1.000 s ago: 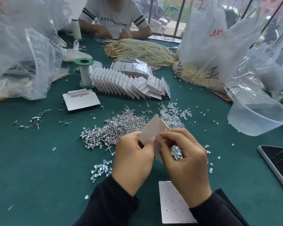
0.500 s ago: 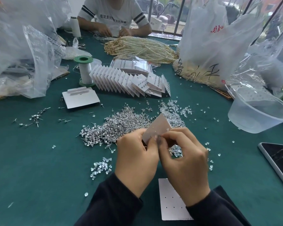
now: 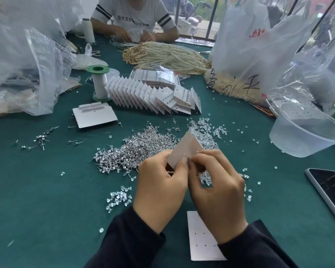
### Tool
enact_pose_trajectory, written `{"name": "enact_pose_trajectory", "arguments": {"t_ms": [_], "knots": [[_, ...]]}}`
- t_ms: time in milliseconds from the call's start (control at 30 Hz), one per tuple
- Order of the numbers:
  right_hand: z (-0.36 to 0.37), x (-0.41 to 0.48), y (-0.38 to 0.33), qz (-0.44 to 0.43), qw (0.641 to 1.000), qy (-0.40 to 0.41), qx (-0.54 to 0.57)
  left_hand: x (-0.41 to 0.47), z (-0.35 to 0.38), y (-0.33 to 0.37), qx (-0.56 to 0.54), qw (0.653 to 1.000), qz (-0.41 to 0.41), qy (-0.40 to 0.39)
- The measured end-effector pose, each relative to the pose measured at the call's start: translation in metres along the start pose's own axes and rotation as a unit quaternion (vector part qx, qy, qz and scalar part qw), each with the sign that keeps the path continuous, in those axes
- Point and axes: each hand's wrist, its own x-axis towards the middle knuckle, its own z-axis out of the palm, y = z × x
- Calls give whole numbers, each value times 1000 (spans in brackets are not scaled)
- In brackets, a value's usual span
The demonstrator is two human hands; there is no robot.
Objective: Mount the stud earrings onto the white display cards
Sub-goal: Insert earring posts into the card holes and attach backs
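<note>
While the left hand (image 3: 160, 192) pinches the lower edge of a tilted white display card (image 3: 184, 149), the right hand (image 3: 218, 196) pinches the same card from its right side, fingers curled. Just beyond them lies the heap of stud earrings (image 3: 128, 153); a blank card (image 3: 201, 240) rests under the right wrist on the green table (image 3: 46, 190)

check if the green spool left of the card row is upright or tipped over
Upright. The spool stands on its bottom flange on the table, green top flange facing up.
</note>
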Motion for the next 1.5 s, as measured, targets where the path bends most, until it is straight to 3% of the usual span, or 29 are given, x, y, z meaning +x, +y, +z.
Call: {"name": "enact_pose_trajectory", "arguments": {"t_ms": [100,167,233,333,467,667,867,1067,1367,1500], "knots": [[-6,4,1,14,999,34,19,4,-5,3,-108,989,-40,-90],[-11,6,1,22,997,57,45,8,-11,3,-152,983,-63,-85],[-15,7,3,41,995,70,65,12,-19,-2,-92,995,-35,6],[-19,9,8,102,986,87,94,16,-30,-11,116,988,-2,100],[-22,12,9,167,973,84,139,12,-30,-12,279,960,-14,-2],[-26,14,13,298,924,81,227,10,-29,-12,349,932,-25,-95],[-26,16,17,399,843,57,357,10,-28,-10,364,922,-2,-130],[-28,18,15,427,786,38,445,10,-27,-13,361,927,14,-105],[-29,18,14,436,777,6,454,9,-25,-16,371,919,18,-135],[-31,19,14,443,763,-6,471,8,-25,-14,323,939,59,-101]]}}
